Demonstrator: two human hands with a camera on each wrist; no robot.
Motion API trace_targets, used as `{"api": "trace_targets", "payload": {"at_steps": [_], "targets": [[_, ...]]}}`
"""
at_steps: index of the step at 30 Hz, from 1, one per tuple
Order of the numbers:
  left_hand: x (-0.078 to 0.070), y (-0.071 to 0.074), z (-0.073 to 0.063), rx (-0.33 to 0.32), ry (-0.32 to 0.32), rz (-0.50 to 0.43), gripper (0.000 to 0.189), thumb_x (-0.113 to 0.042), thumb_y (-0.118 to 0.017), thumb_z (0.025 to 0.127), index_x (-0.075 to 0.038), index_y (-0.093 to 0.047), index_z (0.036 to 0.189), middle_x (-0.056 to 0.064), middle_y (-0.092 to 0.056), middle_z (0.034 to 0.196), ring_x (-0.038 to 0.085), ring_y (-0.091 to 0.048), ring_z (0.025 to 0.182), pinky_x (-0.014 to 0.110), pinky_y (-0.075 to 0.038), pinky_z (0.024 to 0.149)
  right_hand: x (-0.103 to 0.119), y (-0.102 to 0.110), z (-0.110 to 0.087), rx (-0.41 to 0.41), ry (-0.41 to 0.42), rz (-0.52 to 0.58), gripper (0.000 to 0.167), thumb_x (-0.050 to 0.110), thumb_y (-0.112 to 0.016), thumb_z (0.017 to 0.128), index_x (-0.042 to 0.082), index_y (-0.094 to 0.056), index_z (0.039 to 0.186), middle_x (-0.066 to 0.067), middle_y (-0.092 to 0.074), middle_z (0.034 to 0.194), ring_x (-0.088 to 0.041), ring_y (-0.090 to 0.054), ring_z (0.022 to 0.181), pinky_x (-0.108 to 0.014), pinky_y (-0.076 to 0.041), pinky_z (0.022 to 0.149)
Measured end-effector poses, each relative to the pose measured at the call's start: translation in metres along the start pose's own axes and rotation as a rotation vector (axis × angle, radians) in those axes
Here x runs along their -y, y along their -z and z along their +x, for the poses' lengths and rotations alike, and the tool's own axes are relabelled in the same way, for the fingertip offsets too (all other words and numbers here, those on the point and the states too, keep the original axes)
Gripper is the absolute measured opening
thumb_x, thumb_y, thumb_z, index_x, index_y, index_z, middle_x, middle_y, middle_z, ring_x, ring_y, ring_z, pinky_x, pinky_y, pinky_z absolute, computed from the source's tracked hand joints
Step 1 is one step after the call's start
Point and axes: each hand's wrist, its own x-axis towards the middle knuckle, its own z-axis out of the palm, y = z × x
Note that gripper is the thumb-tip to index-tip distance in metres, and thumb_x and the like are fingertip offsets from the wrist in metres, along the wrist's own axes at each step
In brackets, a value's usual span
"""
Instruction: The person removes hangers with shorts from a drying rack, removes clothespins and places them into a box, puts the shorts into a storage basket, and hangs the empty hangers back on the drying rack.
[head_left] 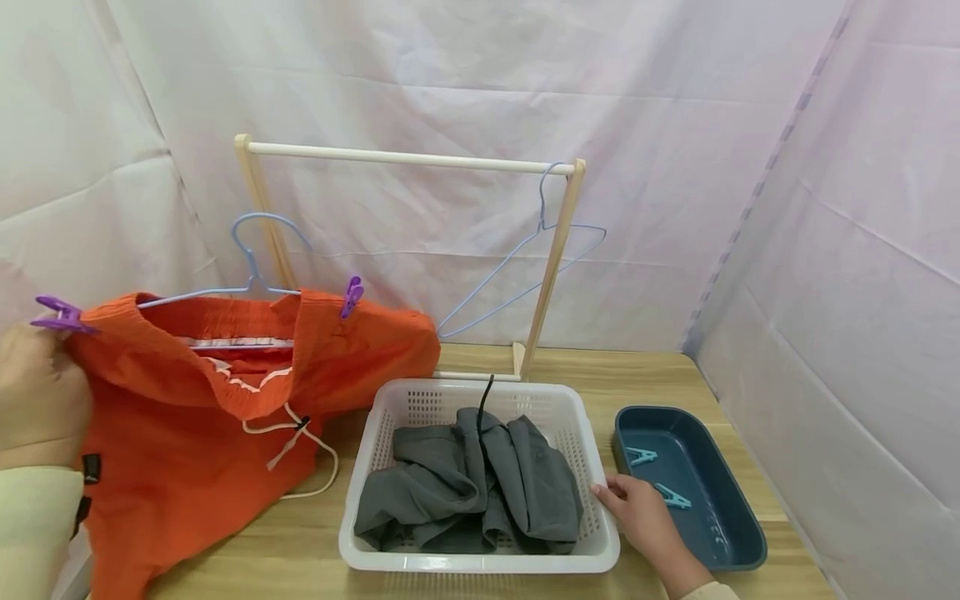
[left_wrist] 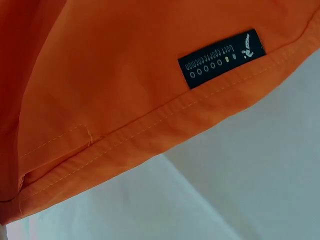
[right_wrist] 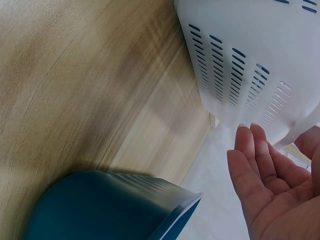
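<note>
At the left of the head view, my left hand (head_left: pixel 45 400) grips the waistband edge of orange drawstring pants (head_left: pixel 187 433), beside a purple clothespin (head_left: pixel 63 315). A second purple clothespin (head_left: pixel 352 296) sits on the waistband's other side. A light blue hanger (head_left: pixel 255 283) lies inside the waistband, its hook free of the rack. In the left wrist view, a black label (left_wrist: pixel 222 59) shows on the orange cloth. My right hand (head_left: pixel 645 512) pinches the right rim of a white basket (head_left: pixel 480 562), thumb over the rim, fingers outside. Crumpled grey clothing (head_left: pixel 480 483) lies in it.
A wooden rack with a white bar (head_left: pixel 405 156) stands behind the basket. Another light blue hanger (head_left: pixel 495 279) hangs at its right end. To the right, a dark blue tray (head_left: pixel 712 492) holds two teal clothespins (head_left: pixel 671 497). White cloth walls surround the table.
</note>
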Motion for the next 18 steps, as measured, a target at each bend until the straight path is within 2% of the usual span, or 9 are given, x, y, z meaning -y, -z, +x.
{"api": "trace_targets", "payload": {"at_steps": [4, 9, 11, 13, 15, 16, 17, 18], "targets": [[0.0, 0.002, 0.001, -0.02, -0.012, -0.018, 0.029, -0.004, -0.029, 0.1, 0.015, -0.05, 0.094, 0.034, -0.045, 0.089, 0.052, -0.043, 0.085, 0.061, -0.032, 0.072, 0.0, 0.0, 0.0, 0.0, -0.002, -0.008, 0.034, 0.022, -0.064, 0.093, -0.006, -0.066, 0.113, -0.01, -0.071, 0.093, -0.017, -0.068, 0.078, -0.035, -0.057, 0.065], [0.003, 0.003, 0.002, -0.023, 0.02, -0.046, 0.031, -0.005, -0.027, 0.102, 0.016, -0.049, 0.102, 0.033, -0.043, 0.09, 0.05, -0.041, 0.087, 0.06, -0.03, 0.075, 0.001, 0.0, 0.0, 0.003, 0.007, -0.014, 0.035, 0.023, -0.064, 0.093, -0.005, -0.066, 0.113, -0.009, -0.071, 0.093, -0.016, -0.068, 0.079, -0.035, -0.057, 0.066], [0.003, 0.005, 0.002, -0.025, 0.035, -0.054, 0.032, -0.006, -0.026, 0.102, 0.016, -0.049, 0.103, 0.032, -0.043, 0.09, 0.047, -0.04, 0.083, 0.053, -0.031, 0.071, 0.001, 0.0, 0.0, 0.004, 0.009, -0.018, 0.035, 0.023, -0.064, 0.093, -0.005, -0.066, 0.113, -0.009, -0.071, 0.093, -0.016, -0.067, 0.079, -0.035, -0.057, 0.066], [0.004, 0.006, 0.003, -0.035, 0.041, -0.072, 0.032, -0.007, -0.027, 0.103, 0.015, -0.051, 0.104, 0.031, -0.045, 0.091, 0.042, -0.04, 0.08, 0.037, -0.033, 0.071, 0.001, 0.0, 0.0, 0.004, 0.009, -0.025, 0.035, 0.024, -0.064, 0.093, -0.006, -0.066, 0.112, -0.01, -0.071, 0.093, -0.017, -0.067, 0.078, -0.036, -0.057, 0.065], [0.003, 0.009, 0.004, -0.044, 0.055, -0.073, 0.033, -0.01, -0.028, 0.104, 0.013, -0.052, 0.105, 0.029, -0.047, 0.091, 0.026, -0.04, 0.075, 0.022, -0.026, 0.067, 0.001, 0.0, 0.0, 0.002, 0.009, -0.03, 0.034, 0.023, -0.064, 0.093, -0.006, -0.066, 0.111, -0.01, -0.071, 0.092, -0.017, -0.068, 0.078, -0.036, -0.057, 0.065], [0.002, 0.01, 0.005, -0.05, 0.051, -0.084, 0.033, -0.011, -0.029, 0.104, 0.013, -0.052, 0.106, 0.028, -0.047, 0.091, 0.024, -0.038, 0.075, 0.019, -0.022, 0.068, 0.001, 0.001, 0.0, 0.002, 0.01, -0.031, 0.034, 0.023, -0.064, 0.093, -0.006, -0.066, 0.111, -0.01, -0.071, 0.092, -0.017, -0.068, 0.077, -0.036, -0.057, 0.064], [0.002, 0.011, 0.005, -0.049, 0.062, -0.092, 0.034, -0.012, -0.029, 0.104, 0.012, -0.052, 0.107, 0.026, -0.047, 0.091, 0.016, -0.038, 0.074, 0.015, -0.02, 0.068, 0.001, 0.001, 0.0, 0.002, 0.011, -0.032, 0.034, 0.023, -0.064, 0.093, -0.006, -0.066, 0.111, -0.01, -0.071, 0.092, -0.017, -0.068, 0.077, -0.036, -0.057, 0.064], [0.001, 0.012, 0.005, -0.055, 0.069, -0.102, 0.034, -0.014, -0.029, 0.105, 0.01, -0.053, 0.108, 0.019, -0.048, 0.088, 0.008, -0.037, 0.074, 0.012, -0.018, 0.07, 0.001, 0.001, 0.0, 0.003, 0.011, -0.034, 0.033, 0.022, -0.064, 0.093, -0.006, -0.066, 0.111, -0.01, -0.071, 0.092, -0.017, -0.067, 0.077, -0.035, -0.056, 0.064]]}}
